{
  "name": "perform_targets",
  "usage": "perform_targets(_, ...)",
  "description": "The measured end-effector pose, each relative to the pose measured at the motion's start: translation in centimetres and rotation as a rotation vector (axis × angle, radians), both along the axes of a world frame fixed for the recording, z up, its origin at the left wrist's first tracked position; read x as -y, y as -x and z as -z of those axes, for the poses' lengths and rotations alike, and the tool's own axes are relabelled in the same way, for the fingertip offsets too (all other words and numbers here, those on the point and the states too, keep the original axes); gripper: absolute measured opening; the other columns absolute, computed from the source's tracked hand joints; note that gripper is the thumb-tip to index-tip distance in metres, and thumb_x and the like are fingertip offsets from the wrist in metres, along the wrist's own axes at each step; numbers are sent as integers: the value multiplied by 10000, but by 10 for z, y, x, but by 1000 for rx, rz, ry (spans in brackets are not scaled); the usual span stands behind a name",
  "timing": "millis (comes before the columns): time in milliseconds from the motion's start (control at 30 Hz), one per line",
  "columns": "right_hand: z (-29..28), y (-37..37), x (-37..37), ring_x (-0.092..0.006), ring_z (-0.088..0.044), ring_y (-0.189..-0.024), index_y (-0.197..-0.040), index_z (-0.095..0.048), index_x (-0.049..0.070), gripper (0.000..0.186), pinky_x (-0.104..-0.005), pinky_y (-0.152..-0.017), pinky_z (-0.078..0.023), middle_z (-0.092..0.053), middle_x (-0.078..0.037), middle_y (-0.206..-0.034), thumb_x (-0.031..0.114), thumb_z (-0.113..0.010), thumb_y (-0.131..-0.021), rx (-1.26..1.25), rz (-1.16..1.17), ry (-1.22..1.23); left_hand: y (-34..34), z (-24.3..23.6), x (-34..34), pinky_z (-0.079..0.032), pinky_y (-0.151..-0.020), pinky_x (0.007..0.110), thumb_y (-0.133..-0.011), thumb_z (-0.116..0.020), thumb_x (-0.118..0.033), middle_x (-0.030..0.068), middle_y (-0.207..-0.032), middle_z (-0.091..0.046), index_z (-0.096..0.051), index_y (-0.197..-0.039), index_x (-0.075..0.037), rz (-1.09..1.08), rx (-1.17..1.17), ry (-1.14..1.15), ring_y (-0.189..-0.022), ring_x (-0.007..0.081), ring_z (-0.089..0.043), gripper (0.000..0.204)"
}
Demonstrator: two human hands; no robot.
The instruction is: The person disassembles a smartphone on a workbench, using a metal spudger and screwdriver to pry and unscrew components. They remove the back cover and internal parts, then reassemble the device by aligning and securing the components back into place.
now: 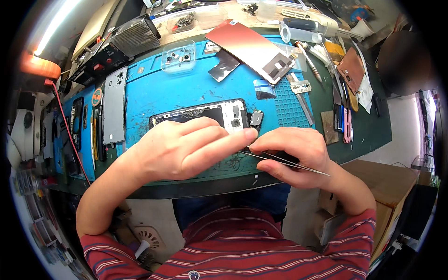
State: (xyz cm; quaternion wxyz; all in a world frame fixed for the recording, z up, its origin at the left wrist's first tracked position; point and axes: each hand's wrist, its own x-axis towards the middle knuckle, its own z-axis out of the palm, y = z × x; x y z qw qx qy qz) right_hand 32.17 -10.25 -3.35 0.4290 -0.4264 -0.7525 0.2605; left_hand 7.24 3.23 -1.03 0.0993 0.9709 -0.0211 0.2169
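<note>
My right hand [298,147] pinches a pair of thin metal tweezers [318,171] between thumb and fingers, their tips pointing left towards my other hand. Over the near part of an opened phone [231,112] reaches my left hand [184,149], fingers bent together and index fingertip close to the tweezer tips. Its thumb and whatever it may pinch are hidden. The phone lies on a blue work mat [154,95], with a black inside and a whitish section at its right end. Just beyond my fingertips, a small grey-and-black module [256,118] sits beside the phone's right edge.
A copper-pink panel [242,42] lies at the back, near a clear tray of small parts [178,57]. On the left are a grey phone back [115,106] and a black power unit [100,65]. Blades, a pen-like tool [309,61] and a pink-handled tool [347,125] lie right.
</note>
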Motion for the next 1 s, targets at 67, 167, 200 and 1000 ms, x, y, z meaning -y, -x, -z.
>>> perform_targets(67, -3, 2, -1, -295, -760, -847, -1070, -757, 14, 258, -370, -729, -600, -774, -134, -975, 94, -865, -849, 21, 0, -7, 5, -1, 0, -601, -634, 323, -713, -772, 127, 82, -904, -706, -614, -1371, 8, -36, -22, 84, -844, 244, -739, 687)
perform_targets(167, -7, 9, -3, -295, -747, -832, -1064, -761, 0, 294, -367, -726, -584, -773, -138, -964, 86, -884, -812, 62, -1, -35, 12, 6, -5, -618, -752, 374, -713, -777, 135, 94, -907, -697, -584, -1425, -33, -90, -116, 351, -893, 278, -732, 757)
perform_targets(200, -7, 14, -3, -291, -743, -825, -1061, -762, 1, 297, -367, -721, -580, -772, -135, -962, 87, -889, -807, 71, 1, -38, 15, 11, -6, -611, -847, 409, -725, -770, 155, 104, -917, -683, -531, -1490, -76, -78, -96, 434, -936, 309, -728, 834)
perform_targets(1000, 0, 45, -9, -221, -773, -933, -1101, -817, 34, 179, -337, -835, -581, -817, -95, -1044, 139, -802, -956, -72, 62, 207, 45, -2, -5, -598, -822, 378, -824, -827, -90, 53, -1065, -750, -747, -1270, -106, -216, -83, 209, -961, 274, -727, 453)
